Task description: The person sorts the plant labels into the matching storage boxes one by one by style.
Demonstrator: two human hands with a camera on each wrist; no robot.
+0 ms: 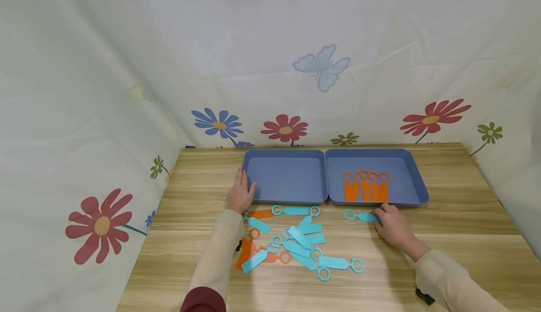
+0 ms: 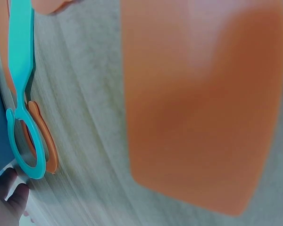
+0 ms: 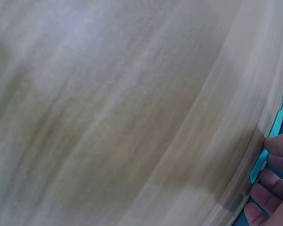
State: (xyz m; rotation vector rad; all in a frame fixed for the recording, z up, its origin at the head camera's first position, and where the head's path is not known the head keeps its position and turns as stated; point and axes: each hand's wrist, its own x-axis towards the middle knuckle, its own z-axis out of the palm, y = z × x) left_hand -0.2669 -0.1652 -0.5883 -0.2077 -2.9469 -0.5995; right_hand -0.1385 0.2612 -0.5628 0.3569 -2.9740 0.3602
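"What do we see beyond the left hand [image 1: 240,198]?"

"A pale, creased sheet [image 1: 253,30], printed with a blue flower [image 1: 219,125]. We also have a large red flower [image 1: 102,226] well out to that hand's left."

"And past the right hand [image 1: 392,226]?"

"A second red flower [image 1: 431,120], then a small green flower [image 1: 490,133] farther right. Between the hands, higher up, we find a light-blue butterfly [image 1: 323,69]. Beneath both, our wood-grained desk [image 1: 460,218]."

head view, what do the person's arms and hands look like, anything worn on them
The left hand and right hand are bare. Both the left sleeve and right sleeve are cream; dark red fabric shows farther up the left one. A small black piece shows beneath the right sleeve, too small to identify.
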